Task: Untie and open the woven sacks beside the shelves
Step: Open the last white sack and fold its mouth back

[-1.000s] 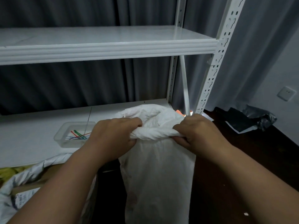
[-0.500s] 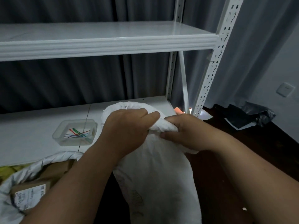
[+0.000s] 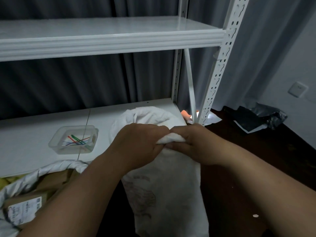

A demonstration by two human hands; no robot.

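Left hand (image 3: pixel 142 142), right hand (image 3: pixel 193 144) both pinch bunched neck of woven sack (image 3: pixel 171 185); soft, light, likely slippery; grip at twist

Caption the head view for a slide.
Left hand and right hand grip the bunched neck of a white woven sack beside white metal shelves.
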